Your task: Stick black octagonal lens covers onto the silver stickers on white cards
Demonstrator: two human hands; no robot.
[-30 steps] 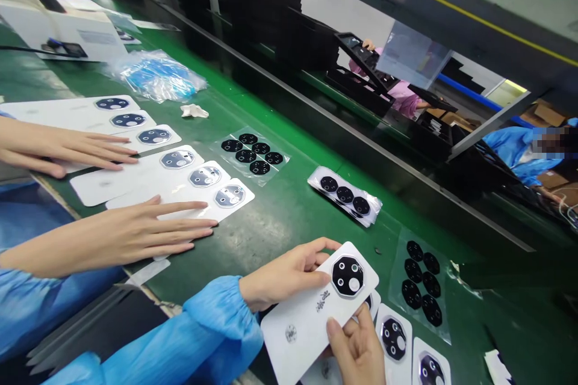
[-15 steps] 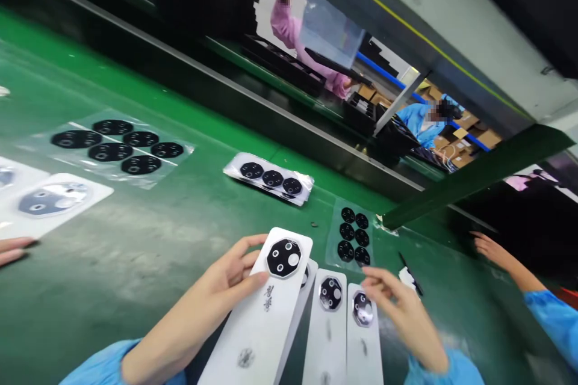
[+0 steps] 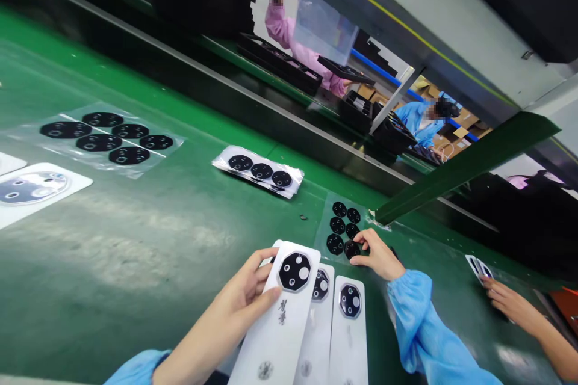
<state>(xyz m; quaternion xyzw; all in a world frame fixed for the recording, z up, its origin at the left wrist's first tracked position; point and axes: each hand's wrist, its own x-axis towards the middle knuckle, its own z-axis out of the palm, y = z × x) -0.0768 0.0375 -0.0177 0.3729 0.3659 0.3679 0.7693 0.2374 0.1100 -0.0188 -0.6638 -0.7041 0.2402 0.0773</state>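
One panel (image 3: 276,328), likely light, stiff: hold edges. Left hand (image 3: 240,302) pinches left side; right hand (image 3: 379,258) at far sticker (image 3: 350,249), pinch unclear.

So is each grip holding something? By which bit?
Left grip holds a flat white rectangular panel by its upper left edge; right grip is at a black octagonal piece, hold unclear.

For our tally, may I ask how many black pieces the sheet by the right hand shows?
6 black pieces: three per column, the lower right one at the right hand.
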